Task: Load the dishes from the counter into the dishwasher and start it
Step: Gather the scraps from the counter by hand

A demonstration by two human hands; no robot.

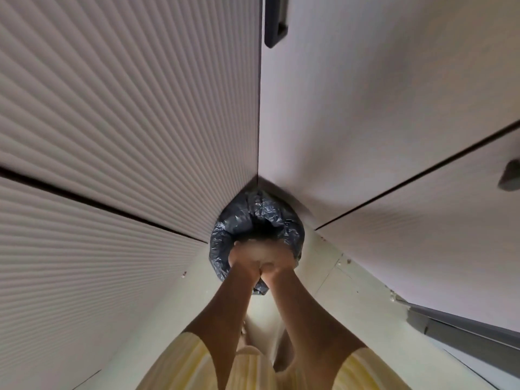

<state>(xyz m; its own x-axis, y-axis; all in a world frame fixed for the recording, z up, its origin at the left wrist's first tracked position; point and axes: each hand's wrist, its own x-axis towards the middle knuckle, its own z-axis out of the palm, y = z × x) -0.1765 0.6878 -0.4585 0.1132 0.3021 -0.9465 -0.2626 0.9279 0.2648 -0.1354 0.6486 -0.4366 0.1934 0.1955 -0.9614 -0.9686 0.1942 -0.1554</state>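
A bin lined with a black plastic bag (254,215) stands on the floor in the corner where two runs of cabinets meet. My left hand (242,260) and my right hand (278,266) are pressed together right over its mouth. Between them they grip a pale, round, blurred dish (260,251), held over the opening of the bag. What the dish is exactly cannot be made out. No dishwasher and no counter are in view. Yellow striped sleeves cover my upper arms at the bottom of the frame.
Ribbed white cabinet fronts (126,122) fill the left side. Smooth white fronts (380,108) with dark handles (277,23) fill the right. A pale tiled floor (323,263) runs between them, with crumbs on it. A grey plinth (464,330) sits at the lower right.
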